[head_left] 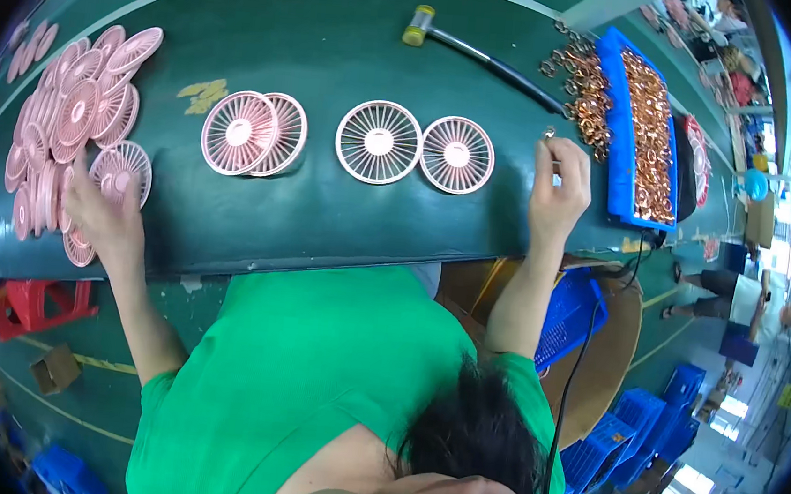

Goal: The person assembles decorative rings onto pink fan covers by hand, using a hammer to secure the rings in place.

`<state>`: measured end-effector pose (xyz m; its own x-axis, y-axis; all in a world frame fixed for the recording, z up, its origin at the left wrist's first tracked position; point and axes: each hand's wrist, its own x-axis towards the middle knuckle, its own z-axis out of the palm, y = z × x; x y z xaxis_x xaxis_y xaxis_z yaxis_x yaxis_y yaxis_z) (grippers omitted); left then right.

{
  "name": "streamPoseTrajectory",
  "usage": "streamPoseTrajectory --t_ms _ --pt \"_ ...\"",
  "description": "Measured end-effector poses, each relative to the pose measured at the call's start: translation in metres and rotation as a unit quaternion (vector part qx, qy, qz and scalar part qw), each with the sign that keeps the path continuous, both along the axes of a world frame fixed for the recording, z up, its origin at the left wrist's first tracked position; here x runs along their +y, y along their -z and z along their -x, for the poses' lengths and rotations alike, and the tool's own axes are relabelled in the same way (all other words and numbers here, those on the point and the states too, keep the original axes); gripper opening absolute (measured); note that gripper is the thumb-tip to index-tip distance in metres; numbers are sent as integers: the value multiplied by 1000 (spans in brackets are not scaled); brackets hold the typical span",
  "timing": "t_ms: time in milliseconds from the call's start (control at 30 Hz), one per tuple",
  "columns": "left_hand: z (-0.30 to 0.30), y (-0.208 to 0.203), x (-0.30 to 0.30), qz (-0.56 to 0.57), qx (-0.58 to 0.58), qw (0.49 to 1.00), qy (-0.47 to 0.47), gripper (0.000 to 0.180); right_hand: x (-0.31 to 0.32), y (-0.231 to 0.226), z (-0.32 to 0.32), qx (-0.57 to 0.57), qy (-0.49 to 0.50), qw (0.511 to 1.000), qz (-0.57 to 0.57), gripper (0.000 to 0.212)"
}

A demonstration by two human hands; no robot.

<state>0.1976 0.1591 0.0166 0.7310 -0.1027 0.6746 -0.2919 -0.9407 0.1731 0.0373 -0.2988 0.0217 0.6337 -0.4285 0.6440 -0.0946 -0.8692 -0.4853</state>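
Observation:
My left hand (105, 214) is at the pile of pink spoked discs (78, 111) on the table's left side, fingers apart. Its fingertips meet the pile's edge, beside a single pink disc (122, 171); whether they touch one is hard to see. On the right, my right hand (563, 182) pinches a small copper-coloured ring (549, 132) between thumb and forefinger. Between my hands lie two pairs of pink discs. In the left pair (238, 133) one disc largely covers the other; in the right pair (378, 142) they lie side by side, edges meeting.
A blue tray (623, 145) full of copper rings stands at the right, with loose rings (589, 95) heaped beside it. A mallet (487, 59) with yellow faces lies at the back. Small flat yellow pieces (204, 96) rest left of centre. The green table's front edge (319, 261) runs before me.

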Motion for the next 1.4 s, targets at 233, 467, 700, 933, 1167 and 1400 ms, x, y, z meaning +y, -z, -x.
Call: streamPoseTrajectory --t_ms 233,467,700,933,1167,1400 --pt "13 -16 -42 282 115 949 82 21 57 -20 4 -118 -107 980 120 22" --pt "52 -30 -137 509 256 749 339 14 113 -30 -17 -146 -278 941 127 29" --pt "70 -32 -162 510 355 652 434 19 140 -34 -40 -117 -292 941 125 22" --pt "78 -13 -164 524 387 631 421 23 148 -38 -37 51 -280 955 79 12" --pt "70 -18 -158 453 451 653 405 29 147 -31 -34 74 -297 950 69 12" --pt "70 -8 -168 507 418 635 406 25 146 -20 -31 21 -260 963 66 15"
